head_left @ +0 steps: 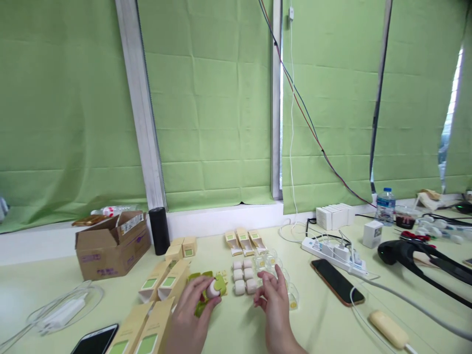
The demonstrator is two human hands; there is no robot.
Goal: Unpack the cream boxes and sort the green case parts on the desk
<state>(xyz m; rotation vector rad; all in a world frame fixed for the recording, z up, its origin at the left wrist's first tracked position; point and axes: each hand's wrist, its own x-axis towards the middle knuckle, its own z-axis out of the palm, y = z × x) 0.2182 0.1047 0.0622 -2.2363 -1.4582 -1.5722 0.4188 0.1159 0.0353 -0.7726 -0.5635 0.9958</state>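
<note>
My left hand (pixel 195 307) is closed round a small white jar (pixel 213 289) that has a green piece against its right side. Under and behind that hand lie more green pieces (pixel 207 274). Raised a little above the table, my right hand (pixel 272 295) has its fingers apart and holds nothing. Just left of it stand several small white jars (pixel 239 287) in two columns. Clear plastic covers (pixel 293 296) with yellow marks lie behind and beside my right hand, partly hidden by it.
Beige cartons (pixel 173 280) stand at the left, and three open ones (pixel 245 242) farther back. A cardboard box (pixel 110 246) and black cylinder (pixel 159 231) are back left. To the right are a power strip (pixel 309 245), phone (pixel 337 281) and cables.
</note>
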